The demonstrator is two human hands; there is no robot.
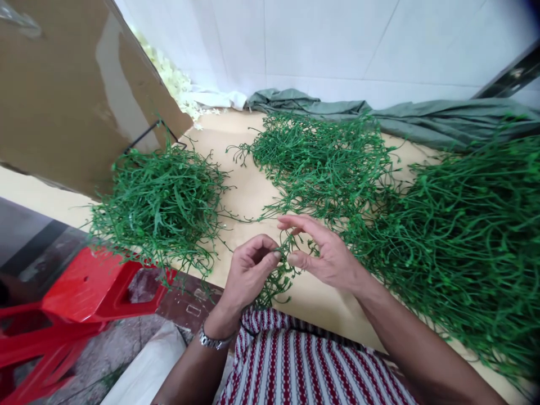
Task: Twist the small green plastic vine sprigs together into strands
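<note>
Green stems (275, 286) in a small bunch are between the person's two hands, above the near edge of the pale surface (242, 197). The bunch's long axis slants from the fingertips down toward the striped clothing (312, 368), its upper end tipped to the right and away from the body; individual stems curl in several directions. The left hand (250, 271) pinches a stem between thumb and forefinger. The right hand (331, 260) has its thumb and fingers spread around the upper tips; whether it touches them, I cannot tell.

The left palm and fingers hide part of the bunch, and single stems are hard to separate by eye. The left pile (158, 205) hangs over the surface's edge; the middle pile (323, 163) runs into the right pile (459, 242), which is cut off by the frame. The cardboard box (54, 95) and red stool (82, 284) are also cut off. Below the surface's edge, a pale boxy mark (194, 310) is too small to read.
</note>
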